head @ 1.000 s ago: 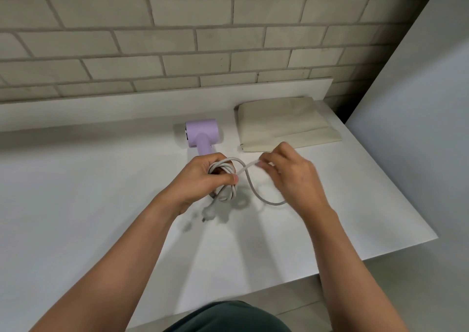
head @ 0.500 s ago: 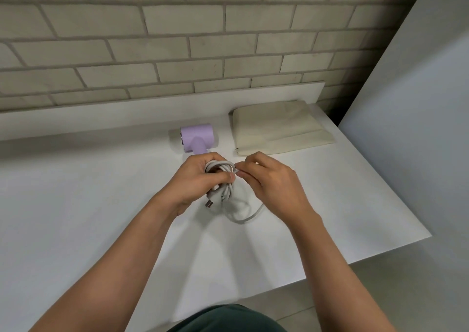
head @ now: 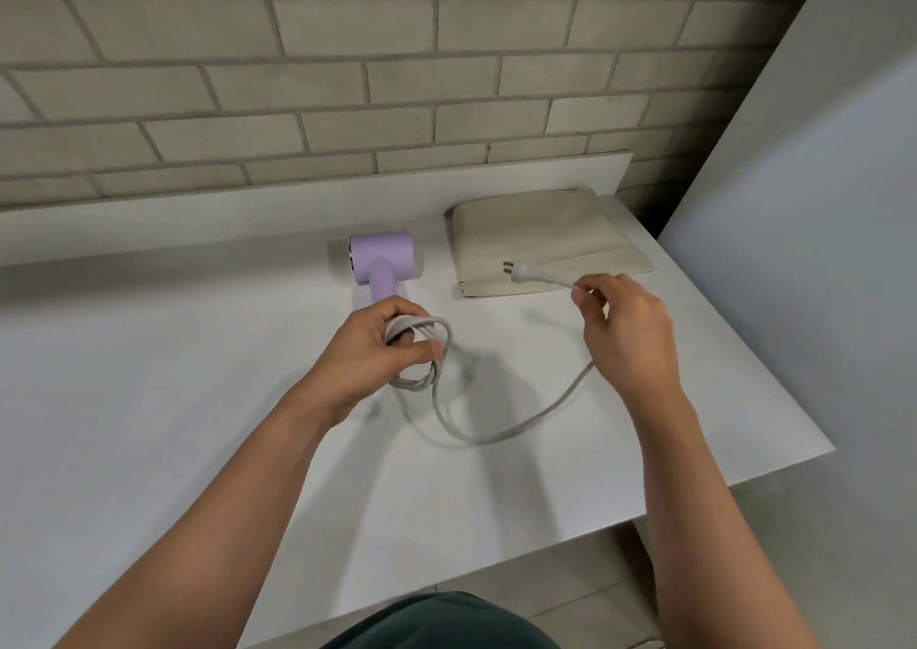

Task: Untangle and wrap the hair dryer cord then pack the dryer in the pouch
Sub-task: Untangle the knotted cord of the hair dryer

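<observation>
Cord (head: 496, 438) loops were gripped in the left hand (head: 369, 353) near the lilac hair dryer (head: 382, 257) on the desk (head: 149, 400); the right hand (head: 626, 333), apart, pinched the cord behind its plug (head: 522, 272) over the pouch (head: 536, 221).

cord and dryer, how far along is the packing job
Done: several loops of cord are gathered in the left hand. In hand: the right hand pinches the cord by the plug, with a slack length sagging to the table between the hands. Left: wind that slack, then pack the dryer, which lies outside the flat pouch.
</observation>
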Motion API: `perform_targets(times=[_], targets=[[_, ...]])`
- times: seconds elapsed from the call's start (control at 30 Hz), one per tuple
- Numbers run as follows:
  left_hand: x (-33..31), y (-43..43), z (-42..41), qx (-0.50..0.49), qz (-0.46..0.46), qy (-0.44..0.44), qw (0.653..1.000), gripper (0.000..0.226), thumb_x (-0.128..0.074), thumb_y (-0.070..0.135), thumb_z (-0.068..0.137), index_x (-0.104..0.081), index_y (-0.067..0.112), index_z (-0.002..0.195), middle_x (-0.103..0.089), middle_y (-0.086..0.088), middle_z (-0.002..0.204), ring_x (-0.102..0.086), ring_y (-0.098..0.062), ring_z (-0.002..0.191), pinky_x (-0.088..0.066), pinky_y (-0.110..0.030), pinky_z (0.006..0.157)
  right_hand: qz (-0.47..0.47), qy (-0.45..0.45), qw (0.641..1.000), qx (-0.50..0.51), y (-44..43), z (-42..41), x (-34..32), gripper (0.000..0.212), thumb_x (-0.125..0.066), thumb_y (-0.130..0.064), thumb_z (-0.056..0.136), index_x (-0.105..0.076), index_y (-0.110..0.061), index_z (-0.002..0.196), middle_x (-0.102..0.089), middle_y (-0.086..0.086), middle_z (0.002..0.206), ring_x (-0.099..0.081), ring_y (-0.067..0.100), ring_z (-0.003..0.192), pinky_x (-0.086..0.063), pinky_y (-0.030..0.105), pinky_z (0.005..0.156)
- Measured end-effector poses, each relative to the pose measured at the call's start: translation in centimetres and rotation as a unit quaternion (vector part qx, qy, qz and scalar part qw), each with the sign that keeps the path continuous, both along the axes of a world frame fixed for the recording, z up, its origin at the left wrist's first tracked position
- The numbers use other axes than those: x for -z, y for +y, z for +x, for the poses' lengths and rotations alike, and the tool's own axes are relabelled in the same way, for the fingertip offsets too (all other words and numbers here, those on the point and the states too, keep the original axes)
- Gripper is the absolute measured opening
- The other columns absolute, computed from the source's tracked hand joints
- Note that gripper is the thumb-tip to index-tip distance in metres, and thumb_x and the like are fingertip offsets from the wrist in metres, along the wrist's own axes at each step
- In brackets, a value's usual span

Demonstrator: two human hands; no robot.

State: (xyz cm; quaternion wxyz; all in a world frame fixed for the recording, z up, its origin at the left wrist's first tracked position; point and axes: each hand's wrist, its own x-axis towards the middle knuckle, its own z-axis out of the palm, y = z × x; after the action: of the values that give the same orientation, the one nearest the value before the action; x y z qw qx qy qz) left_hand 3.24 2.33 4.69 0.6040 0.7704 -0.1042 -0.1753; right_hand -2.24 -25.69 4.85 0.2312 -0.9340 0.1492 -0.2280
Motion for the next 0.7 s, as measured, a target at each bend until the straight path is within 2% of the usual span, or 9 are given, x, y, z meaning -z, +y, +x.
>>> perform_targets(times=[0.07,0.13,0.2,0.3,0.43,0.5,0.6,0.7], targets=[[-0.2,0.1,0.0,0.019,-0.009,0.008,1.0,0.033,-0.083,0.021,0.077,-0.067,0.03,0.104,-0.056,-0.01,0.09,-0.051,-0.018,0.079,-0.043,-0.036,0.078,0.019,0.043,0.999,0.008,0.3,0.0,1.7,0.019,-0.056,-0.025,0.106,-0.072,-0.018,0.111,-0.066,0.005,0.1,-0.06,0.031,0.085,-0.045,0.038,0.072],[-0.4,0.1,-0.1,0.021,-0.004,0.015,1.0,0.03,-0.073,0.027,0.077,-0.065,0.034,0.105,-0.062,-0.004,0.094,-0.053,-0.015,0.078,-0.042,-0.036,0.08,0.037,0.097,0.995,0.004,0.5,-0.1,3.5,0.019,-0.054,-0.023,0.106,-0.073,-0.018,0.11,-0.068,0.006,0.101,-0.061,0.033,0.09,-0.047,0.04,0.075],[-0.7,0.0,-0.3,0.011,-0.012,0.029,0.999,0.026,-0.061,0.027,0.079,-0.068,0.031,0.104,-0.064,0.001,0.088,-0.048,-0.016,0.073,-0.038,-0.037,0.078,0.051,0.156,0.986,0.001,0.5,-0.1,5.0,0.021,-0.052,-0.019,0.105,-0.073,-0.019,0.108,-0.07,0.006,0.1,-0.061,0.032,0.09,-0.047,0.039,0.075],[-1.0,0.0,-0.5,-0.002,-0.036,0.035,0.999,0.033,-0.048,0.024,0.081,-0.07,0.02,0.105,-0.066,-0.001,0.08,-0.045,-0.016,0.07,-0.036,-0.035,0.072,0.064,0.218,0.974,0.0,0.2,-0.2,6.8,0.023,-0.05,-0.015,0.103,-0.073,-0.02,0.103,-0.069,0.003,0.094,-0.057,0.029,0.082,-0.041,0.035,0.07],[-1.1,0.1,-0.9,0.008,-0.01,0.007,1.0,0.027,-0.044,0.011,0.098,-0.065,0.021,0.113,-0.073,-0.002,0.085,-0.047,-0.014,0.072,-0.039,-0.032,0.074,0.062,0.258,0.964,0.0,0.3,-0.2,8.6,0.025,-0.049,-0.014,0.102,-0.073,-0.018,0.098,-0.069,0.005,0.094,-0.057,0.03,0.081,-0.041,0.033,0.07],[-1.1,0.2,-0.9,0.023,0.012,0.004,1.0,0.025,-0.044,0.007,0.101,-0.059,0.019,0.118,-0.076,-0.001,0.092,-0.048,-0.013,0.075,-0.041,-0.029,0.077,0.054,0.278,0.959,0.0,0.5,-0.2,9.4,0.025,-0.051,-0.019,0.103,-0.075,-0.016,0.103,-0.069,0.008,0.102,-0.061,0.032,0.086,-0.046,0.035,0.073],[-1.1,0.5,-0.9,0.054,0.03,0.002,0.998,0.021,-0.046,0.006,0.102,-0.058,0.015,0.117,-0.079,0.0,0.1,-0.049,-0.013,0.077,-0.043,-0.028,0.081,0.02,0.284,0.958,0.01,1.5,-0.3,8.9,0.026,-0.059,-0.029,0.102,-0.072,-0.016,0.122,-0.06,0.008,0.125,-0.064,0.036,0.103,-0.053,0.041,0.083],[-1.0,0.9,-0.6,0.07,0.031,-0.007,0.997,0.021,-0.05,0.006,0.103,-0.064,0.014,0.116,-0.08,0.001,0.102,-0.052,-0.013,0.078,-0.044,-0.028,0.084,0.015,0.202,0.978,-0.04,3.4,-0.6,6.3,0.04,-0.064,-0.029,0.101,-0.062,-0.019,0.139,-0.061,0.003,0.138,-0.061,0.03,0.121,-0.053,0.041,0.094]])
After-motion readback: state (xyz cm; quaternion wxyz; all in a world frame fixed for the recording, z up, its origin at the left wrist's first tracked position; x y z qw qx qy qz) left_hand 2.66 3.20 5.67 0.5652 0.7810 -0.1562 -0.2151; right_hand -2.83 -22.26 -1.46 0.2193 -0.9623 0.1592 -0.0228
